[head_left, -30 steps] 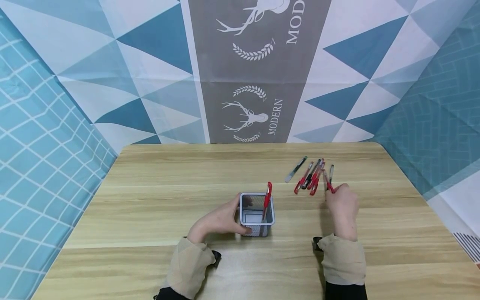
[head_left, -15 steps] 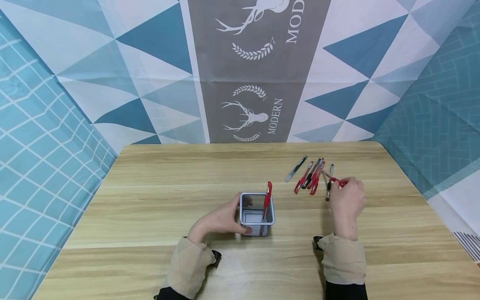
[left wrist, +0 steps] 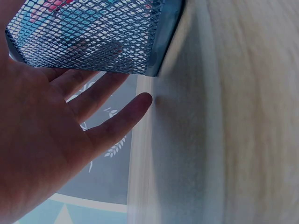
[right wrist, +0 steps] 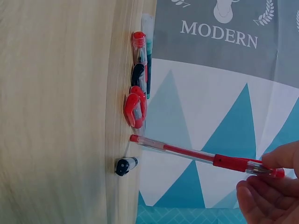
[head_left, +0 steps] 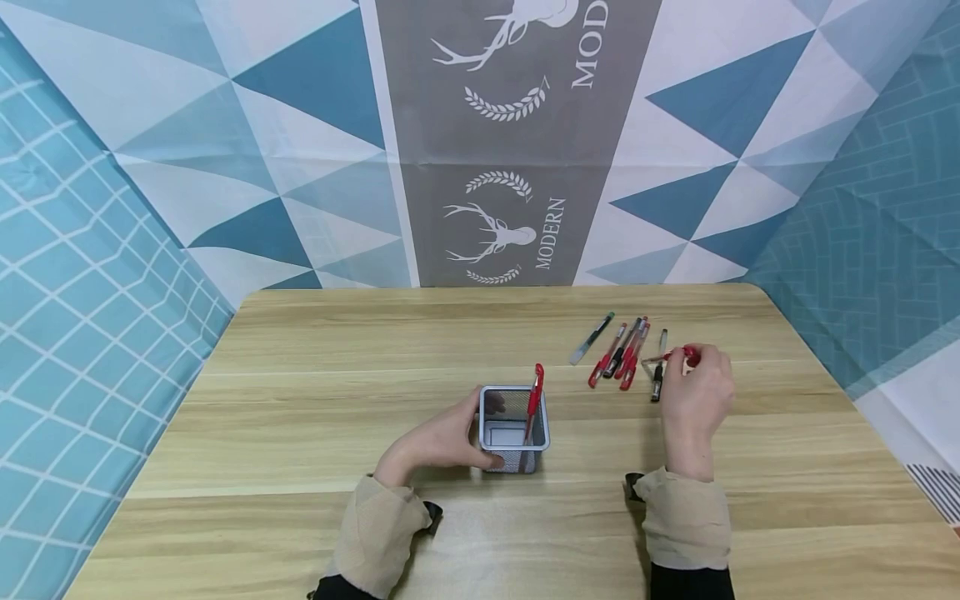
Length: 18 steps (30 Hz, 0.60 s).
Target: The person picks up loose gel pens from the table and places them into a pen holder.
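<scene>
Behind the wood-grain counter [head_left: 300,400] hangs a blue-triangle backdrop [head_left: 330,92] with a grey MODERN stripe [head_left: 450,108] — the left hand [head_left: 442,437] has its fingers round a mesh pen holder [head_left: 510,447]; the right hand's [head_left: 697,400] fingers pinch a red gel pen [right wrist: 205,156] near loose pens [head_left: 630,375].

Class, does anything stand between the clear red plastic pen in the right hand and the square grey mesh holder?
Nothing visible blocks that red pen; a black-ended plastic pen lies flat near it, short of the holder.

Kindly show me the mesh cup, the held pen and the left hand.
Mesh cup [head_left: 513,462]: head view, front wall.
Held pen [right wrist: 197,155]: right wrist view, barrel.
Left hand [head_left: 446,436]: head view, back of hand.
</scene>
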Motion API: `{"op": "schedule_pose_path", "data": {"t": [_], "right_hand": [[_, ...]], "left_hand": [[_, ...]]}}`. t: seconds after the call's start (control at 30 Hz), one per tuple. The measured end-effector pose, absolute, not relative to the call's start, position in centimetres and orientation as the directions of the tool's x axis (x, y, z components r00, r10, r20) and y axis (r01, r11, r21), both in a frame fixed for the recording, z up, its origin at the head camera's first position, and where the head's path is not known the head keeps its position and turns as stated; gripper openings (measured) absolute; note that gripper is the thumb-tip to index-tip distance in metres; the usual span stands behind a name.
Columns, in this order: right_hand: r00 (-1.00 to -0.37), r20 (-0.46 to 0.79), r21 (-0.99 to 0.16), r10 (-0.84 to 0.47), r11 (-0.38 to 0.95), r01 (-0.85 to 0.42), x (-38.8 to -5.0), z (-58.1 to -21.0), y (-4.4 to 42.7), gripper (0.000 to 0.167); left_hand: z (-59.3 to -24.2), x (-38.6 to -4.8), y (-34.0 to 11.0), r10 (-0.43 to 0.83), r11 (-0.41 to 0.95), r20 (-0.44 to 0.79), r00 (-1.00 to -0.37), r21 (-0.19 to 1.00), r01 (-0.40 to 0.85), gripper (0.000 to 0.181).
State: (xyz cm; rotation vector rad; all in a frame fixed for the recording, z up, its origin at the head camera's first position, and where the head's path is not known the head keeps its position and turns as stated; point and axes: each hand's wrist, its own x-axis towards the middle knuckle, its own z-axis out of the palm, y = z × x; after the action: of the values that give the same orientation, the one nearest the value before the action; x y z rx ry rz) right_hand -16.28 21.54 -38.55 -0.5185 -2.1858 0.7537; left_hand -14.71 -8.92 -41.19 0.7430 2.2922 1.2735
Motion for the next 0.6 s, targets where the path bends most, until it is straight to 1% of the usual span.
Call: {"op": "schedule_pose_path", "data": {"t": [0.3,0.6], "right_hand": [[-0.604,0.534,-0.701,0.592,0.709,0.076,-16.31,-38.26,21.42,0.027],[-0.579,0.561,-0.709,0.592,0.704,0.033,-16.39,-38.11,21.17,0.032]], "left_hand": [[-41.20,-14.68,-8.95,0.622,0.447,-0.105,-0.776,0.862,0.241,0.081],[-41.19,-14.74,-8.92,0.629,0.440,-0.104,-0.771,0.865,0.242,0.080]]}}
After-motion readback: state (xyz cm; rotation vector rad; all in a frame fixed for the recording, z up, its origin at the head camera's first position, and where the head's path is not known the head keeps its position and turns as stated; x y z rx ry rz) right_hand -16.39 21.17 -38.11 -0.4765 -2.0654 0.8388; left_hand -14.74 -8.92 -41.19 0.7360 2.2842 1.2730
